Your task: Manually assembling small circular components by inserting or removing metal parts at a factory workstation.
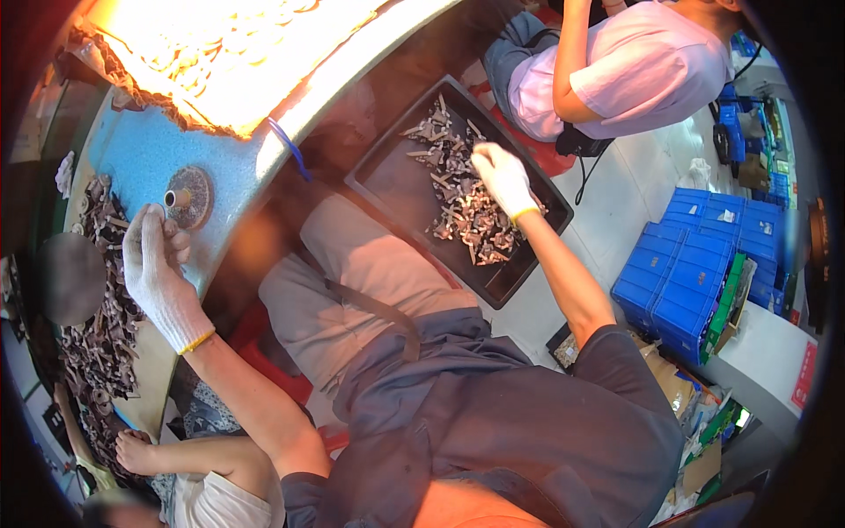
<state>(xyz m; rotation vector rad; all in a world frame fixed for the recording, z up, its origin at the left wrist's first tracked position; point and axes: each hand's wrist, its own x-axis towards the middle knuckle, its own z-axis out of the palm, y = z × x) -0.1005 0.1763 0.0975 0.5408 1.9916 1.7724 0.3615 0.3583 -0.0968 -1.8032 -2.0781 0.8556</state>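
Note:
My left hand [160, 277], in a white knit glove with a yellow cuff edge, is raised beside the blue worktop. Its fingers are bent toward the thumb; anything between them is too small to make out. Just beyond the fingertips a round brown disc [201, 204] with a short hollow tube [179, 198] at its middle rests on the worktop. My right hand [505, 181], gloved the same way, is closed over a heap of small dark and tan parts [462, 194] in a black tray [387, 180]. Whatever it grips is hidden by the glove.
Another heap of dark parts [101, 326] covers the worktop's left side. Brightly lit parts [211, 53] lie at the far end. A person in a pink shirt [647, 66] sits beyond the tray; another person's arm [198, 458] is at lower left. Blue crates [678, 282] stand right.

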